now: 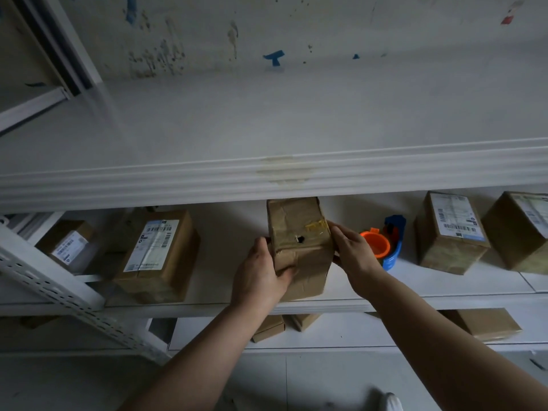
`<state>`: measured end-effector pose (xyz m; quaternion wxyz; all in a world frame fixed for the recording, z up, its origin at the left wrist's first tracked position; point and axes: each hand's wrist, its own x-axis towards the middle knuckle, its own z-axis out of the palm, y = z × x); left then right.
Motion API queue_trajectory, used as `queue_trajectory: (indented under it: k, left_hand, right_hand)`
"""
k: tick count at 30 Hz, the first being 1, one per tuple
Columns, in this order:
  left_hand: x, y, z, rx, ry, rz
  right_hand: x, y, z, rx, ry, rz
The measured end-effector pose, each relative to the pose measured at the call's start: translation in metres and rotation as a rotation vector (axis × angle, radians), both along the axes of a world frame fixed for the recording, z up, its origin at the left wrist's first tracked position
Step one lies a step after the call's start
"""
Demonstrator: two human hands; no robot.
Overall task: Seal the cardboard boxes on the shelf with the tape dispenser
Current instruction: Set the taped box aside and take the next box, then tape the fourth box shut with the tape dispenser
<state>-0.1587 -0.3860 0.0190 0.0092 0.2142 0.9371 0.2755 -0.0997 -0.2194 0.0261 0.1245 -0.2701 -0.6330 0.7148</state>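
While the box [299,247] is steadied on the shelf [444,287], the tape dispenser [390,244] lies just beside it.
Left hand [261,274] grips its front corner, right hand [353,250] presses flat on its side; I think the seam should face up before taping.

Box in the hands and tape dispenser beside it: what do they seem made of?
The box looks like matte brown cardboard: creased, punctured by a small hole, with glossy tape patches. The tape dispenser looks like smooth moulded plastic, blue body and orange core, slightly shiny.
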Motion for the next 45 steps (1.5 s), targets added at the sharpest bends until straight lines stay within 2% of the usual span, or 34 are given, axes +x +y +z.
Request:
queue_trajectory:
  k: [2, 3, 6, 8, 11, 13, 18, 24, 28, 30, 33, 37, 39, 42, 45]
  left_hand:
    - [0.005, 0.001, 0.009, -0.017, -0.021, 0.033]
    - [0.008, 0.000, 0.015, 0.000, 0.047, 0.056]
    - [0.026, 0.004, 0.038, 0.142, 0.471, -0.064]
    - [0.038, 0.024, 0.051, 0.205, 0.586, -0.271]
    - [0.058, 0.074, 0.056, 0.229, 0.449, -0.516]
    - [0.065, 0.111, 0.046, 0.158, 0.302, -0.567]
    - [0.058, 0.193, 0.011, -0.196, -0.001, -0.445]
    - [0.045, 0.256, -0.039, -0.450, -0.010, -0.273]
    - [0.048, 0.258, -0.065, -0.323, -0.133, -0.216]
    - [0.057, 0.251, -0.060, -0.345, -0.118, -0.223]
    - [0.070, 0.229, -0.042, -0.259, -0.114, -0.237]
    - [0.082, 0.181, -0.008, -0.004, -0.496, -0.193]
    - [0.086, 0.144, 0.013, 0.100, -0.601, -0.231]
    - [0.086, 0.087, 0.043, 0.181, -0.713, -0.342]
    - [0.079, 0.037, 0.064, 0.249, -0.761, -0.432]
  right_hand:
    - [0.004, 0.007, -0.004, 0.054, -0.014, -0.052]
    - [0.008, 0.012, -0.005, 0.072, -0.021, -0.066]
    - [0.018, 0.028, -0.004, 0.064, -0.015, -0.073]
    - [0.026, 0.042, -0.003, 0.070, -0.013, -0.086]
    - [0.044, 0.071, -0.004, 0.156, -0.046, -0.128]
    - [0.061, 0.094, -0.005, 0.184, -0.086, -0.160]
    - [0.104, 0.149, -0.002, 0.214, -0.175, -0.172]
    - [0.125, 0.192, 0.004, 0.258, -0.233, -0.057]
    - [0.136, 0.201, 0.000, 0.284, -0.241, 0.018]
    - [0.141, 0.202, -0.005, 0.291, -0.254, 0.030]
    - [0.142, 0.199, -0.012, 0.304, -0.261, -0.012]
    - [0.134, 0.175, -0.016, 0.398, -0.289, -0.105]
    - [0.132, 0.158, -0.015, 0.423, -0.264, -0.195]
    - [0.128, 0.126, -0.013, 0.235, -0.217, -0.203]
    - [0.125, 0.083, -0.003, -0.027, -0.306, 0.036]
